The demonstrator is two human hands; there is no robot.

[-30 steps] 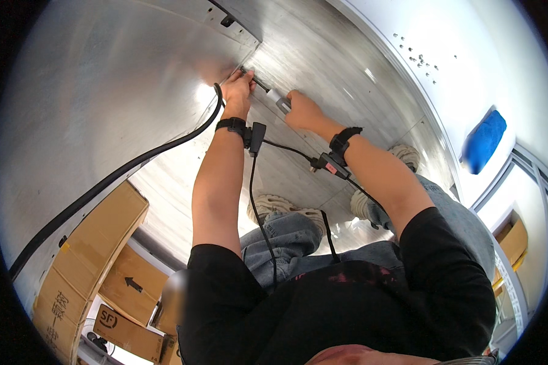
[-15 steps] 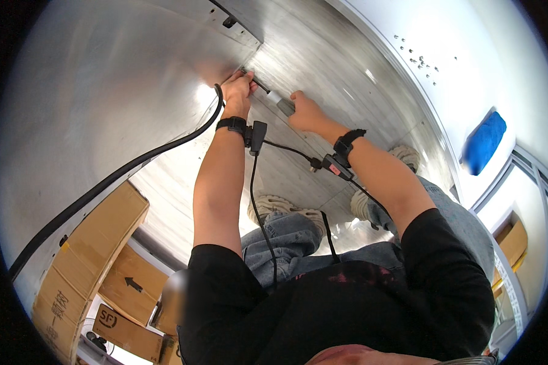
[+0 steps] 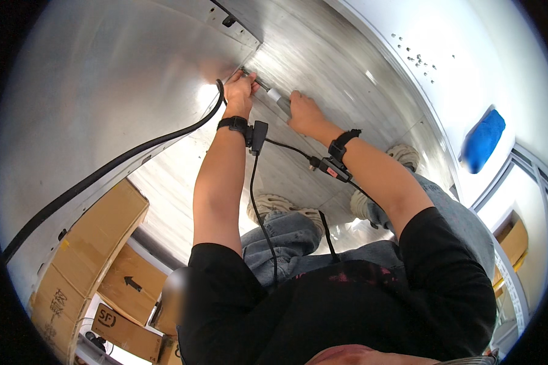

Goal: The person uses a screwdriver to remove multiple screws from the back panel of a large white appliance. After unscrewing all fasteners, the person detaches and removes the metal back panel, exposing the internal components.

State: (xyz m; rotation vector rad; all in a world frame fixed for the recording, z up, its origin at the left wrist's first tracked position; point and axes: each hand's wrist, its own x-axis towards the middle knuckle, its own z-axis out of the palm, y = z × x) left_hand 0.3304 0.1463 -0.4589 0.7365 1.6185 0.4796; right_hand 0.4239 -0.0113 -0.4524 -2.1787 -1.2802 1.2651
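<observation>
My right hand (image 3: 306, 115) is closed around the grey handle of a screwdriver (image 3: 277, 99). Its dark, thin shaft points up and left, toward the lower edge of a large metal panel (image 3: 140, 79). At the shaft's far end, my left hand (image 3: 240, 89) has its fingers pinched together against that edge. Whatever lies between those fingertips is too small and too covered to make out. A thick black cable (image 3: 134, 149) curves across the panel and ends beside my left wrist.
Cardboard boxes (image 3: 97, 228) are stacked at the lower left. On the white surface (image 3: 463, 79) at the right lie several small screws (image 3: 419, 59) and a blue cloth-like bundle (image 3: 486, 141). Thin black leads (image 3: 254, 194) hang from the devices strapped to my wrists.
My right hand and the screwdriver have shifted very slightly to the left. The left hand stays at the panel's edge. The thick cable has moved a little.
</observation>
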